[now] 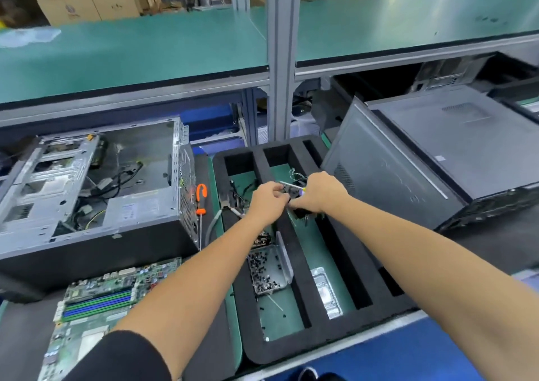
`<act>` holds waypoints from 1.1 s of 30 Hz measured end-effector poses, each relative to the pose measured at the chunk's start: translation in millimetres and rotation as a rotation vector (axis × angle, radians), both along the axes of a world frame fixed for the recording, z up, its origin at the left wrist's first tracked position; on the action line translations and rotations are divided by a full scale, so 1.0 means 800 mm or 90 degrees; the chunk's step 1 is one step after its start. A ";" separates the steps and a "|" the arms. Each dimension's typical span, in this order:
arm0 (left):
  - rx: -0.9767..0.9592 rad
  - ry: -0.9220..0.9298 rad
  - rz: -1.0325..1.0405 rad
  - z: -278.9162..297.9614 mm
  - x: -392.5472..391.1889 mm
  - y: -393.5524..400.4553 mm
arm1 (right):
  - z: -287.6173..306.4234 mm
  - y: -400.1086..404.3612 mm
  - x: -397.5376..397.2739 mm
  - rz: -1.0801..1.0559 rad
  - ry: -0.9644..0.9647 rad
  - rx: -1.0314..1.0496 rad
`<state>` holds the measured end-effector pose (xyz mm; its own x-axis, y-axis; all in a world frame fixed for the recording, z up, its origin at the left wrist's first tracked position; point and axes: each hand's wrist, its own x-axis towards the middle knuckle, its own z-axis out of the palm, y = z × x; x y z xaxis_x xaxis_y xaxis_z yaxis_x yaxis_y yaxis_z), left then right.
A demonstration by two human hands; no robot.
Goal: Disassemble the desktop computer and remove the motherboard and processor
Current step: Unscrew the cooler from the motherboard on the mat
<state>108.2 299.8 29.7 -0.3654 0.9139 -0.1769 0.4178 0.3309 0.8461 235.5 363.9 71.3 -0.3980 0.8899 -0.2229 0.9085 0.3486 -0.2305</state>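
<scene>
The motherboard, already out of its chassis, lay flat on the bench at lower left, with green and blue memory slots facing up, partly hidden by the left forearm. Just behind it stood the opened desktop case, its side panel off and loose cables visible inside. To its right an orange-handled screwdriver lay on the bench beside a black foam tray divided into long compartments. Over the tray's middle compartment the left hand and right hand met, fingers of both curled around a small dark part with wires; what that part was could not be told. In the left compartment a clear open box held many small black screws, a few of which were scattered on the green floor of the compartment. A silvery metal piece rested in the middle compartment. Closed dark computer cases sat at right.
</scene>
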 end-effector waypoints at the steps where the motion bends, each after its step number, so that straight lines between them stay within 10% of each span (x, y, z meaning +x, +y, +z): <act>1: -0.010 -0.020 0.003 -0.001 0.002 0.008 | -0.006 0.006 0.000 -0.016 0.009 -0.001; 11: -0.071 -0.074 0.043 -0.027 -0.007 0.083 | -0.048 0.077 -0.015 -0.055 0.073 -0.052; 19: -0.040 0.168 0.111 -0.056 -0.046 0.085 | -0.098 0.119 -0.055 -0.097 0.081 -0.066; 33: -0.112 0.197 0.086 -0.093 -0.068 0.073 | -0.123 0.140 -0.088 -0.065 0.061 -0.101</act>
<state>54.0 358.2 -44.4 -0.5414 0.8191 -0.1895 0.5878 0.5300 0.6113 164.8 476.3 -26.8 -0.3333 0.8833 -0.3296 0.9087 0.2077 -0.3622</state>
